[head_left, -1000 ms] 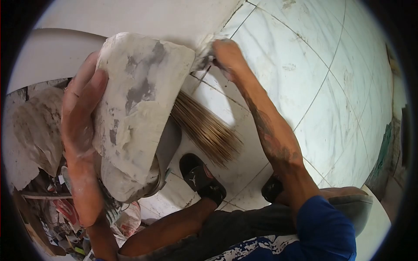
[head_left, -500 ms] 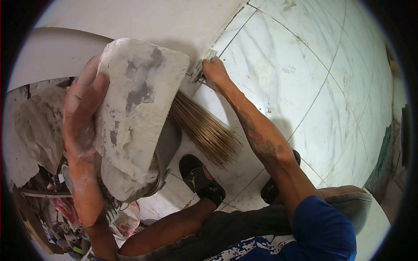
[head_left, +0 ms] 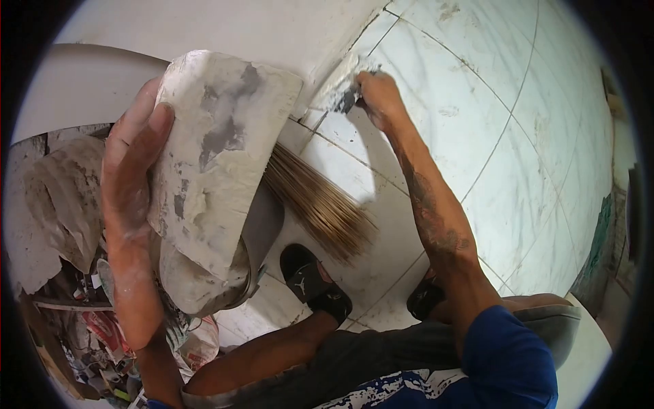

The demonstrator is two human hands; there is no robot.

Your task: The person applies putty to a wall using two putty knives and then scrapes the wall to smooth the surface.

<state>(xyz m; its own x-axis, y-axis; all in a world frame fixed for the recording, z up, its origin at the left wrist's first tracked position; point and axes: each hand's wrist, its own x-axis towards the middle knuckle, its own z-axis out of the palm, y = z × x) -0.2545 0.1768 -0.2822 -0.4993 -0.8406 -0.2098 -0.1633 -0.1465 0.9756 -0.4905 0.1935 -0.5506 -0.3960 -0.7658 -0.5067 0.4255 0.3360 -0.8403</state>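
At ten o'clock, the left hand (head_left: 129, 170) has its fingers wrapped around the edge of a smeared board (head_left: 221, 150). At twelve, the right hand's (head_left: 380, 99) fingers grip a scraper (head_left: 347, 100) near where the wall (head_left: 272, 34) meets the floor (head_left: 504, 88). A broom (head_left: 320, 204) fans out centrally, a sandal (head_left: 303, 269) just beyond it towards six.

No words or numbers can be read. On the strap of the black slide sandal (head_left: 294, 261) on the left foot, a small white emblem (head_left: 300, 282) shaped like a leaping figure shows, with another white mark (head_left: 334, 295) to its right too small to make out. The ragged white print (head_left: 398, 391) on the blue fabric shirt (head_left: 507, 354) at the near edge gives no legible letters.
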